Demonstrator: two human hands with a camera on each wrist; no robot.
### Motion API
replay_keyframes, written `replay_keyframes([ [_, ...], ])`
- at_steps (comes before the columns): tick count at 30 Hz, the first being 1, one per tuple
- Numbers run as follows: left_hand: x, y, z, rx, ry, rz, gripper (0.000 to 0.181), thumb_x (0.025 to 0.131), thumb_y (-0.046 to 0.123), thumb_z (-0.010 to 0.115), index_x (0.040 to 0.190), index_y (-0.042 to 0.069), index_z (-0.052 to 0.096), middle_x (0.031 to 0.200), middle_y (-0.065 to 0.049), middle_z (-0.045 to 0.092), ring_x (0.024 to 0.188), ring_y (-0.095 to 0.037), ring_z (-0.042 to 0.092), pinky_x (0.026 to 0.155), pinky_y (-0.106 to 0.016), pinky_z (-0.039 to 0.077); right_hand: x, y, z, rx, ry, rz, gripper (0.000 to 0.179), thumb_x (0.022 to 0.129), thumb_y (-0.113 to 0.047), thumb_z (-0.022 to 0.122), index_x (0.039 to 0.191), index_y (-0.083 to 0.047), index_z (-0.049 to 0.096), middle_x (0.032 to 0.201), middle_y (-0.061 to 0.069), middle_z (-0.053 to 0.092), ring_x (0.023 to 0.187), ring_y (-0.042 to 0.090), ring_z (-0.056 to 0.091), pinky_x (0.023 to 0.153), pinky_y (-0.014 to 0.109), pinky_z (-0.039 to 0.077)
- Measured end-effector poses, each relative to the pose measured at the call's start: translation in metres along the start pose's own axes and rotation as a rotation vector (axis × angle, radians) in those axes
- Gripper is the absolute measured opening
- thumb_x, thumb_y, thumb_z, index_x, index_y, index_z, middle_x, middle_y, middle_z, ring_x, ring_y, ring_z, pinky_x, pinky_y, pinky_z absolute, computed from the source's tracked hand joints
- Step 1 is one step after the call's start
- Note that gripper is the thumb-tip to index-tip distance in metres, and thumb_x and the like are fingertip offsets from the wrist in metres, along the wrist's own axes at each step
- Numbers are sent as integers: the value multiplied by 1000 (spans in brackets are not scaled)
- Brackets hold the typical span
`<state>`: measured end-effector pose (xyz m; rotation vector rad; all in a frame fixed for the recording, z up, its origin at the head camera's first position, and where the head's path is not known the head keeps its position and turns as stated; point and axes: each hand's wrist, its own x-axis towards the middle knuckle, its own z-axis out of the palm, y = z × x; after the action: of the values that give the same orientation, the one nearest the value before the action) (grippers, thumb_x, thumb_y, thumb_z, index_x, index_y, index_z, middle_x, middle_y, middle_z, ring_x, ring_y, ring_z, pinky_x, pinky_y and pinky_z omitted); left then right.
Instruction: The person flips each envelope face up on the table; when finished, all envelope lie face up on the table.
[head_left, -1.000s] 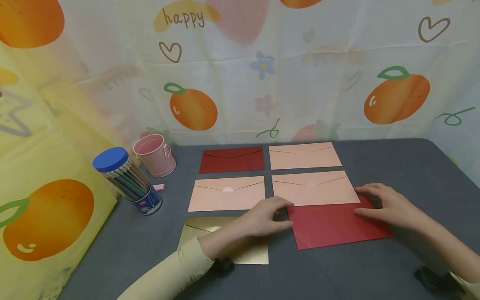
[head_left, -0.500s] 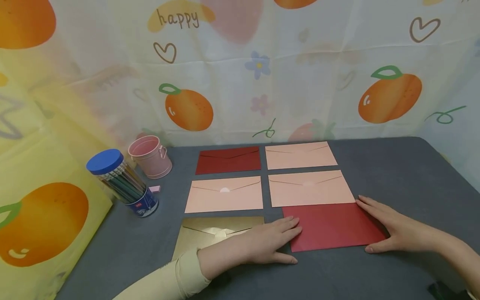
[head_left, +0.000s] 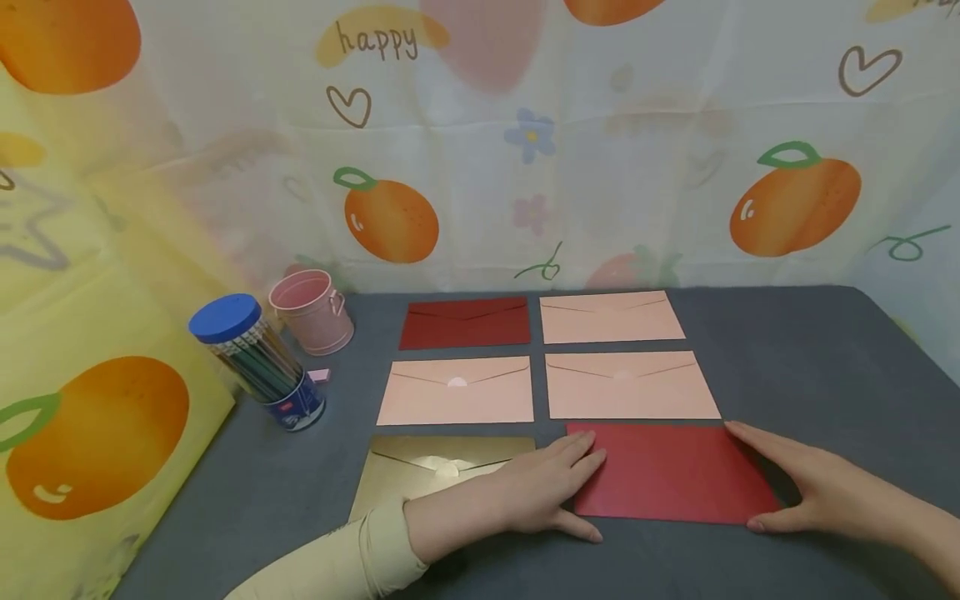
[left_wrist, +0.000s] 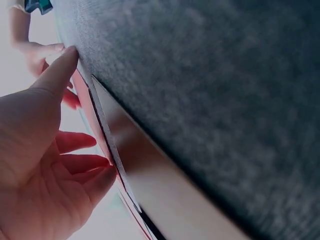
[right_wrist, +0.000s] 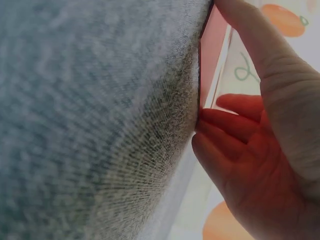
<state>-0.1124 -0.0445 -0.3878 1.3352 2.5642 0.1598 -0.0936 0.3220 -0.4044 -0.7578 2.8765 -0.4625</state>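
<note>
A bright red envelope [head_left: 667, 471] lies flat, plain side up, at the front right of a grid of envelopes. My left hand [head_left: 543, 483] reaches over the gold envelope [head_left: 408, 475], its straight fingers resting at the red one's left edge and its thumb on the table. At the right edge my right hand [head_left: 832, 487] touches with extended fingers near the far corner and the thumb near the close corner. In the right wrist view, the fingertips [right_wrist: 202, 120] meet the red edge. Just beyond the red envelope lies a pink envelope [head_left: 633, 387], a narrow strip of table between them.
Two more pink envelopes [head_left: 457, 404] [head_left: 611, 317] and a dark red envelope [head_left: 465, 323] fill the other spots. At the left stand a blue-lidded tub of pencils [head_left: 258, 358] and a pink bucket [head_left: 311, 312], with a small pink block [head_left: 319, 376] nearby. A fruit-print cloth [head_left: 480, 167] hangs behind.
The red envelope has slid toward me, out from against the pink envelope's lower edge, and straightened. Both hands have shifted closer to me, their fingers spreading along its sides.
</note>
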Motion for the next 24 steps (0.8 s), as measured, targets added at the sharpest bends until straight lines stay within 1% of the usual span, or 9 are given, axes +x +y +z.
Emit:
replay_keyframes([
  [2,1,1,0,-1,-12,-12,87,87,61,61,152,10,33,158,-9,26,146,-19,22,105,-24,37,-2,-2,1,-8,-19,19,109,67,-71,72,148,-7,36,139,14,51,117,26,53,81,34,55],
  [5,2,2,0,23,-20,-9,81,90,58,59,151,10,35,157,-9,29,145,-18,23,104,-24,39,-6,-4,1,-18,-58,43,113,65,-74,70,149,-7,35,139,15,51,116,33,54,79,36,55],
  [9,4,2,0,77,-9,14,76,93,57,56,149,9,38,155,-10,33,145,-19,25,106,-24,37,-8,-6,0,-54,-74,70,115,62,-79,67,149,-9,37,140,15,51,116,34,55,77,40,55],
  [14,5,1,0,112,9,29,75,93,58,55,148,10,41,154,-10,36,144,-19,28,106,-24,37,-6,-9,-3,-116,-63,85,112,62,-83,64,145,-11,45,140,14,51,115,32,58,73,44,55],
  [18,4,-1,-1,86,5,30,75,92,57,56,149,11,41,154,-9,36,144,-19,28,106,-25,37,-5,-11,-3,-161,-44,67,106,63,-84,64,140,-12,52,139,13,53,112,30,61,71,45,55],
  [22,1,-4,-3,3,-16,19,74,91,56,59,150,15,40,155,-7,34,144,-18,27,107,-28,37,-3,-12,-6,-203,-17,32,98,66,-79,67,138,-14,56,138,9,55,108,26,63,72,44,55],
  [24,1,-6,-5,-33,-22,25,72,91,54,61,149,16,41,155,-7,34,143,-17,28,107,-29,37,-3,-12,-8,-214,5,7,92,69,-76,68,137,-16,57,137,6,56,107,23,63,73,42,55],
])
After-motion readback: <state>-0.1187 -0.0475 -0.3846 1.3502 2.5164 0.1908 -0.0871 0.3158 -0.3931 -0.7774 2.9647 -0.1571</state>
